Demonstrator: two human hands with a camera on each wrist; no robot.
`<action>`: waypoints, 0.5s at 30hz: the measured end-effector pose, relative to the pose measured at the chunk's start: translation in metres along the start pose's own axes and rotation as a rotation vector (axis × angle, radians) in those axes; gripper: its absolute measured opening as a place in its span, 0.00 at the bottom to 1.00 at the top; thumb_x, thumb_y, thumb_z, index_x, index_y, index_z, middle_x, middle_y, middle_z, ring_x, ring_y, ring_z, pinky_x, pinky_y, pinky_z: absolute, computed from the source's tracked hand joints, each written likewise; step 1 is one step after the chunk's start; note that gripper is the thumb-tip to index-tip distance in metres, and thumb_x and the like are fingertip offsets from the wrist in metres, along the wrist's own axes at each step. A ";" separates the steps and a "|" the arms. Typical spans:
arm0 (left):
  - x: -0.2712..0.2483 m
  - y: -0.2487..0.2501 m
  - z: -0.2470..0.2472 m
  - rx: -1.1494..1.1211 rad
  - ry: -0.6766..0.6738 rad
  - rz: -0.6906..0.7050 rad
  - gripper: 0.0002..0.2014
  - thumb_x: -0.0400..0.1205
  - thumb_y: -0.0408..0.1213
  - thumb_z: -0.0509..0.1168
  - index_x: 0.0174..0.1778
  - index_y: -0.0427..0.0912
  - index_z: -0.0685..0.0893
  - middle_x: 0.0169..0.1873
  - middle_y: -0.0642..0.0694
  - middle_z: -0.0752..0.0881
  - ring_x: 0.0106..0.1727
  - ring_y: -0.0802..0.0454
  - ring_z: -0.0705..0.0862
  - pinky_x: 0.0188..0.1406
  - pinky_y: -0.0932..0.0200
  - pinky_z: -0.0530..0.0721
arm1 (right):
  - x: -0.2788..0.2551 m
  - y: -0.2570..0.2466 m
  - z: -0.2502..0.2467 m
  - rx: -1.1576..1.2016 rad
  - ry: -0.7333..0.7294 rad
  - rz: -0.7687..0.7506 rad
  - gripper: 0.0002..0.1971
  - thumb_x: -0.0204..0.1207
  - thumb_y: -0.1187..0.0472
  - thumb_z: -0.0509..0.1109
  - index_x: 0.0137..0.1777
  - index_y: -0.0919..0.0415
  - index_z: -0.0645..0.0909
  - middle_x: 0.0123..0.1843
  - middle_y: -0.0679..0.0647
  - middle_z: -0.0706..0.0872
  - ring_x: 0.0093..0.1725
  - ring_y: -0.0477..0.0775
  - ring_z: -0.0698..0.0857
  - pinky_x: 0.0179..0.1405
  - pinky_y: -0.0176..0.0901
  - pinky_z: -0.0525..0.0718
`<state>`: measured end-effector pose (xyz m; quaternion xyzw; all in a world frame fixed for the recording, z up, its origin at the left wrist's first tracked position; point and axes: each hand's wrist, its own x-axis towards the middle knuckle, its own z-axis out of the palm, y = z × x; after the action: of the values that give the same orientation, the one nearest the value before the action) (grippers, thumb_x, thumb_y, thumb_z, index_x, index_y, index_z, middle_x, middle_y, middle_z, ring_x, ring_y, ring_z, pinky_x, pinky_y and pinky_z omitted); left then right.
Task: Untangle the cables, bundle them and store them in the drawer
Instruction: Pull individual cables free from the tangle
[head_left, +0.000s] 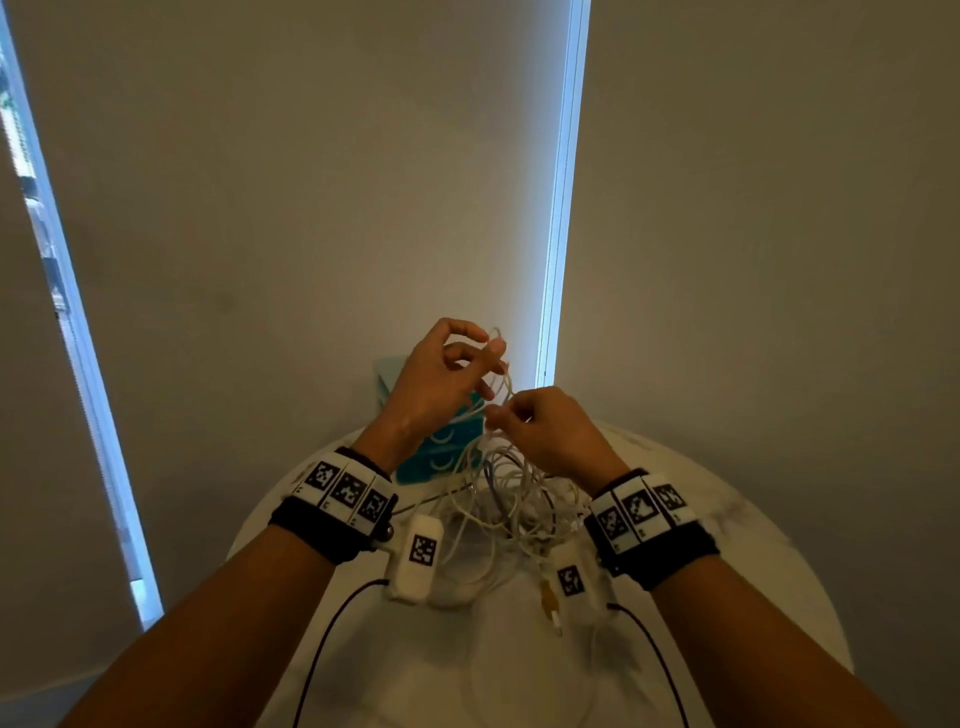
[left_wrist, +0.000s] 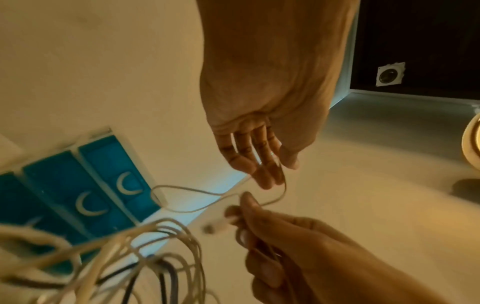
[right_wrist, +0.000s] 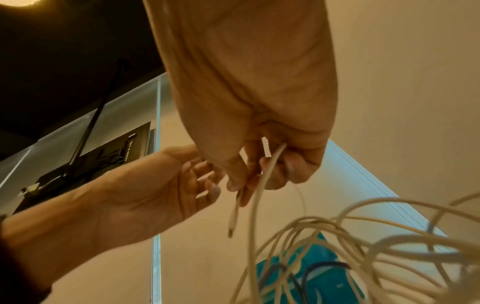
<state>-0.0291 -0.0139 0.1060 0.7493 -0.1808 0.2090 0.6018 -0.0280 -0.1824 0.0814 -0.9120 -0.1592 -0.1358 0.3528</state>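
A tangle of white cables with a few dark ones lies on the round white table; part of it hangs up toward my hands. Both hands are raised above it. My left hand has a thin white cable looped over its fingertips, with the thumb close beside it. Just below, my right hand pinches the same cable near its plug end, along with a thicker white strand. The teal drawer unit stands behind the tangle, its drawers shut.
Wrist cameras with black leads hang under both forearms over the table's near half. A yellow-tipped plug lies near the right wrist. A blind-covered wall with bright window gaps stands close behind the table.
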 end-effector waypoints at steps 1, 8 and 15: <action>-0.001 -0.004 -0.005 0.058 -0.017 -0.019 0.20 0.86 0.60 0.72 0.65 0.50 0.80 0.54 0.51 0.94 0.45 0.51 0.94 0.42 0.59 0.89 | 0.001 0.004 -0.003 0.008 0.035 -0.005 0.19 0.90 0.43 0.69 0.51 0.55 0.94 0.39 0.45 0.91 0.38 0.43 0.87 0.37 0.35 0.77; -0.024 -0.048 -0.017 0.346 -0.280 -0.079 0.18 0.80 0.59 0.79 0.58 0.54 0.86 0.52 0.57 0.90 0.49 0.58 0.88 0.48 0.62 0.85 | 0.009 0.003 -0.044 0.657 0.103 0.174 0.17 0.95 0.51 0.63 0.60 0.63 0.88 0.53 0.55 0.97 0.52 0.54 0.94 0.48 0.45 0.84; -0.037 -0.016 0.011 0.336 -0.433 0.039 0.26 0.84 0.73 0.60 0.66 0.61 0.89 0.51 0.60 0.94 0.53 0.64 0.91 0.61 0.56 0.90 | 0.012 -0.023 -0.074 1.252 0.017 0.119 0.11 0.97 0.55 0.59 0.59 0.58 0.79 0.65 0.57 0.95 0.66 0.55 0.94 0.67 0.49 0.87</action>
<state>-0.0510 -0.0206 0.0709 0.8622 -0.2825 0.0826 0.4124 -0.0357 -0.2147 0.1528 -0.5387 -0.1546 -0.0041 0.8282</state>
